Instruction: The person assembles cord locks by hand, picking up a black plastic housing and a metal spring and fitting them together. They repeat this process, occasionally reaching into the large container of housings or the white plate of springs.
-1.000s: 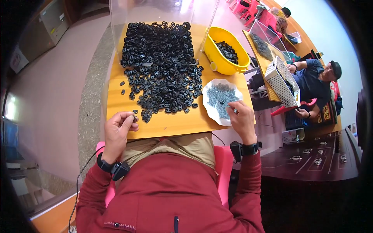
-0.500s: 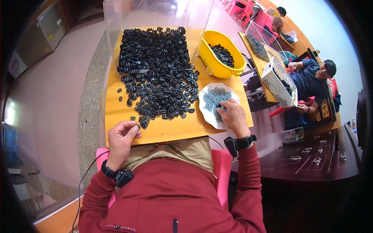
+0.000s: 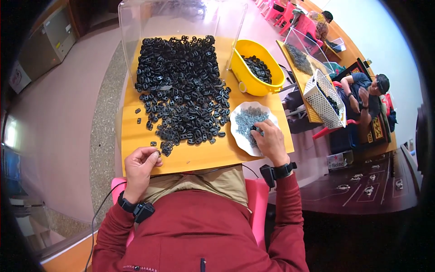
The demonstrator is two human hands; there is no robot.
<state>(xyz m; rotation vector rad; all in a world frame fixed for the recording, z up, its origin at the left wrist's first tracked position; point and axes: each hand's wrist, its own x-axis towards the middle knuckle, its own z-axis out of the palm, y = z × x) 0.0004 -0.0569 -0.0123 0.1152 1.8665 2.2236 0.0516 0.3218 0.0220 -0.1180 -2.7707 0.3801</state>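
Note:
My left hand (image 3: 139,171) is at the table's near left edge, thumb and forefinger pinched on a small dark piece (image 3: 158,153), mostly hidden by the fingers. My right hand (image 3: 271,140) reaches into a white scalloped dish (image 3: 240,144), its fingers closed on a small black plastic piece (image 3: 253,128). Tiny silvery bits (image 3: 247,119), too small to make out singly but resembling springs, lie in that dish. Ahead of my hands spreads a large heap of black two-holed plastic pieces (image 3: 181,86), looking like cord lock parts. A few loose ones lie left of the heap.
A clear plastic bin (image 3: 181,20) opens toward me around the heap's far part. Behind the dish stands a yellow tub (image 3: 247,81) holding black pieces. To the right, a co-worker (image 3: 362,93) sits by another table with a white perforated basket (image 3: 324,97). A cable (image 3: 96,213) runs beside my left arm.
The table's contents sit slightly lower and further left in view. My right fingers stay in the dish, my left stay pinched. The co-worker's hand has left the basket and is raised.

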